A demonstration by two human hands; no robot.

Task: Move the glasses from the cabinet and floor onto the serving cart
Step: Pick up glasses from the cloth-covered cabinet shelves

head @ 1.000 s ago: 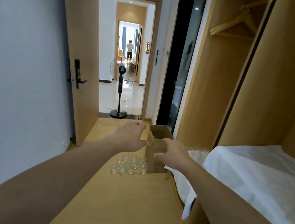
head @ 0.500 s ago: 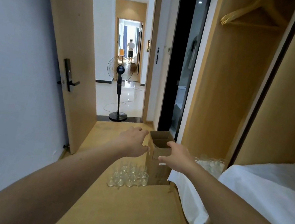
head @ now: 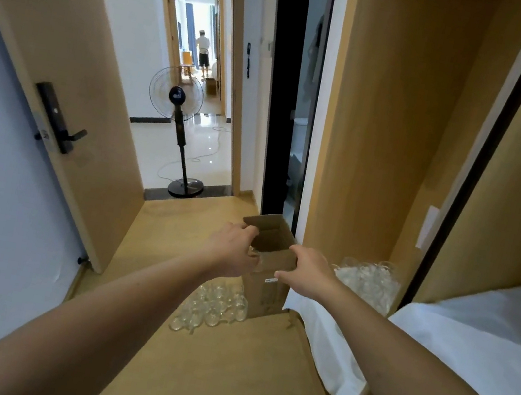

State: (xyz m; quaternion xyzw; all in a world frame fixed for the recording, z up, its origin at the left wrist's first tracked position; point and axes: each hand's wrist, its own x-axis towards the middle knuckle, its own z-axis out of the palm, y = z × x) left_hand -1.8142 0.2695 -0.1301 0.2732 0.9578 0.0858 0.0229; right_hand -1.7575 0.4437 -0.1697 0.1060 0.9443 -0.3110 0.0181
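The glasses sit in two lots. One cluster of glasses on the floor [head: 211,308] stands packed together, touching the near left foot of a tall cardboard box [head: 269,268]. The other lot, the glasses in the cabinet [head: 368,280], is crowded on the cabinet's bottom ledge, just right of the box and at the far end of a white cloth [head: 483,344]. That cloth drapes over a raised surface along the right side; this is probably the serving cart, though its frame is hidden under the cloth, so I cannot be sure.

The box stands upright on the wooden floor [head: 219,381] with its top flaps open, between the two lots of glasses. Both hands are at its upper rim. The left hand [head: 235,250] has its fingers curled over the left edge of the opening, and the right hand [head: 307,271] lies against the right side with its thumb along the front face. They are apart, one on each side, and look to be gripping the box, though how firm the hold is I cannot tell.

No glass is in hand, so my judgement is that the step under way is dealing with the box, either shifting it clear or readying it as a carrier. The next move calls for a level, steady lift, since the floor cluster touches the box's base and a tilt or drag could knock those glasses over.

Beyond, an open door [head: 67,59] leads out to a hallway with a standing fan [head: 175,119].
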